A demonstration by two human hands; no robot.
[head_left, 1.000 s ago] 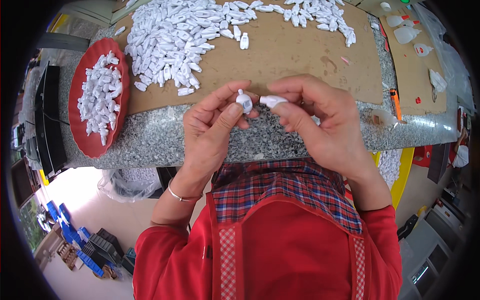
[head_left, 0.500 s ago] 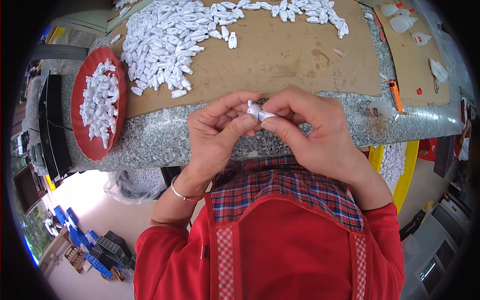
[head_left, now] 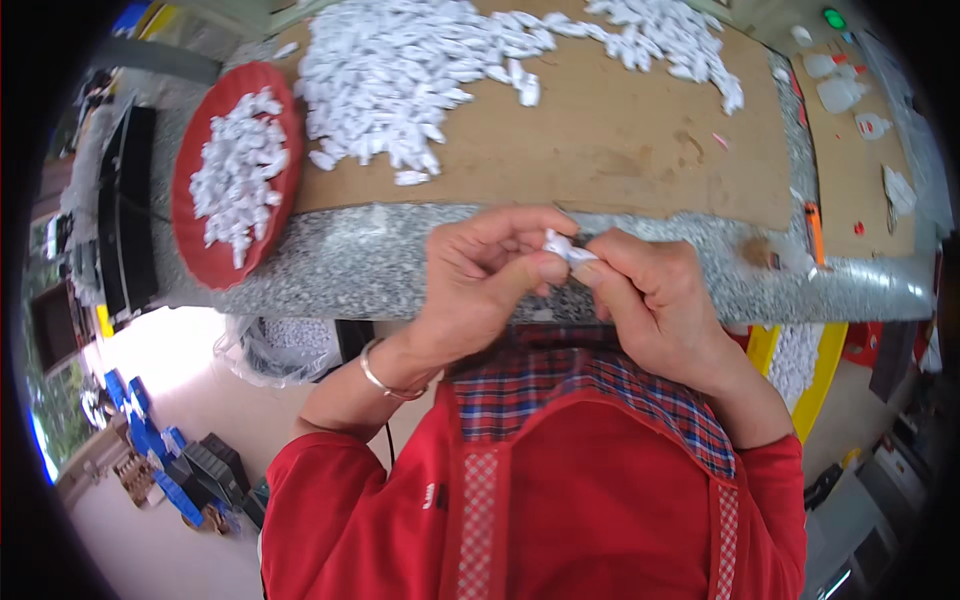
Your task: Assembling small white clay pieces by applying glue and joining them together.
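Left hand (head_left: pixel 478 290) and right hand (head_left: pixel 655 300) pinch one small white plastic piece (head_left: pixel 564 247) between their fingertips, above the granite counter edge (head_left: pixel 400 265). Being so small, it may slip and fall to the floor. The red tray (head_left: pixel 205 262) holds a heap of white pieces (head_left: pixel 238 172); a loose pile (head_left: pixel 400 65) covers the cardboard sheet (head_left: pixel 620 140).

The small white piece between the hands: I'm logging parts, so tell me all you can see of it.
The small white piece looks like glossy plastic, irregular and mostly hidden. It is pinched between the left hand and the right hand, held above the near edge of the speckled stone counter. Finer detail is too small to tell.
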